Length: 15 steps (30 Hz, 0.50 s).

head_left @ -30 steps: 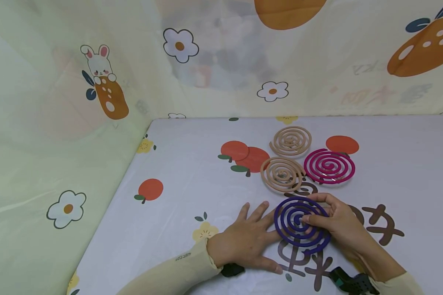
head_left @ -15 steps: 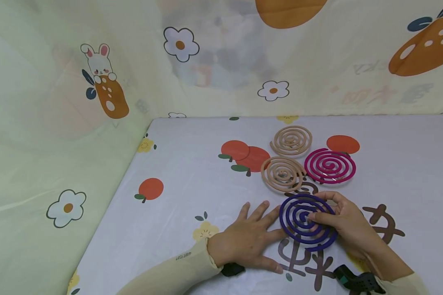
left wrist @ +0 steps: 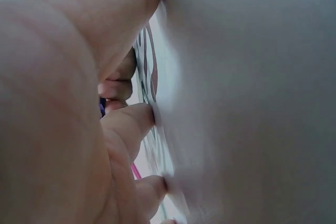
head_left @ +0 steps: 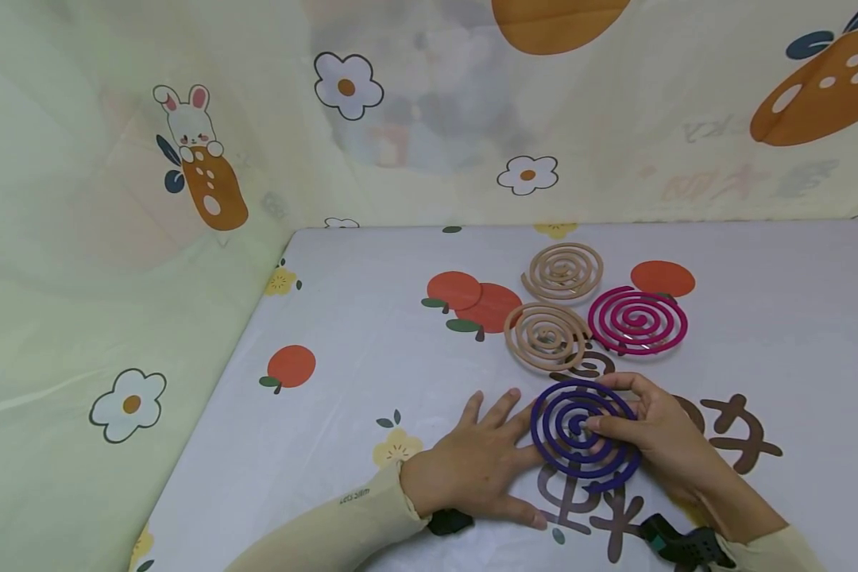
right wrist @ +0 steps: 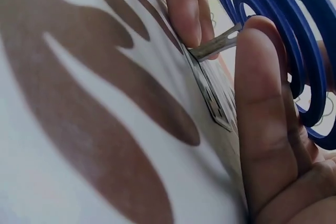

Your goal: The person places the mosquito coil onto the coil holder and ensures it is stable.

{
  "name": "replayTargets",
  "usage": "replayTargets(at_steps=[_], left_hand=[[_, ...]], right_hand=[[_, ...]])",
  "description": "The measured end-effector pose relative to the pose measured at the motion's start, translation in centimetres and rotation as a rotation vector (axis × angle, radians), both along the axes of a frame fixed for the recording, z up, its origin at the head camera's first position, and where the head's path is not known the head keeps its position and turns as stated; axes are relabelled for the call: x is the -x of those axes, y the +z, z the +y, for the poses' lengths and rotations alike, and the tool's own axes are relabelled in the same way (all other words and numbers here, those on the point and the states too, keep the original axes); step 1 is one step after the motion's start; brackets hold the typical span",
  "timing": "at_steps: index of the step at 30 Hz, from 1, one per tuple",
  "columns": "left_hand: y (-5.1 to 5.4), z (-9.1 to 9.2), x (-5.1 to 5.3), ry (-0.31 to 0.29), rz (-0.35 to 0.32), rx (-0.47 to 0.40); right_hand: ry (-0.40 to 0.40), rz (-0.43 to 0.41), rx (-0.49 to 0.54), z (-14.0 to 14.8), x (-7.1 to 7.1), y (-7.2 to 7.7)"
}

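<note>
A dark blue mosquito coil (head_left: 576, 427) is tilted a little above the table, near the front. My right hand (head_left: 654, 425) pinches it near its centre, thumb on top and other fingers at its far edge and underneath. In the right wrist view, a thin metal stand (right wrist: 218, 45) rises from a flat plate on the cloth to the centre of the blue coil (right wrist: 317, 3); whether they are joined I cannot tell. My left hand (head_left: 475, 465) lies palm down with fingers spread, some fingertips hidden behind the coil. The left wrist view shows its fingers touching the cloth.
Behind the blue coil lie a near beige coil (head_left: 546, 338), a far beige coil (head_left: 563, 272) and a pink coil (head_left: 638, 321). A printed white cloth (head_left: 357, 310) covers the table. Patterned curtains (head_left: 429, 191) stand at the back and left.
The right hand and blue coil shift slightly right and away by half a second ago, then come back left to nearly the earlier spot. The left hand stays in place.
</note>
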<state>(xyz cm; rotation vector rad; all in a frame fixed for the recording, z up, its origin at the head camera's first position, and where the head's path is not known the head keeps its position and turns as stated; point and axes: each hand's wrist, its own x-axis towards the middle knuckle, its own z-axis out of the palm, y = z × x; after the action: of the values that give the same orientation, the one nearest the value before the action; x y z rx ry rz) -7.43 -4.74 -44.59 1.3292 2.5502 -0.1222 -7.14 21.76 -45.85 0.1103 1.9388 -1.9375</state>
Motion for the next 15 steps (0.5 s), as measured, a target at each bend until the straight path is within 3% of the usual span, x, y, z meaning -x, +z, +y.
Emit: replayTargets(at_steps=[15], left_hand=[[-0.13,-0.01,0.07,-0.001,-0.011,-0.002]], right_hand=[[-0.016,0.015,-0.042,-0.09,0.06,-0.02]])
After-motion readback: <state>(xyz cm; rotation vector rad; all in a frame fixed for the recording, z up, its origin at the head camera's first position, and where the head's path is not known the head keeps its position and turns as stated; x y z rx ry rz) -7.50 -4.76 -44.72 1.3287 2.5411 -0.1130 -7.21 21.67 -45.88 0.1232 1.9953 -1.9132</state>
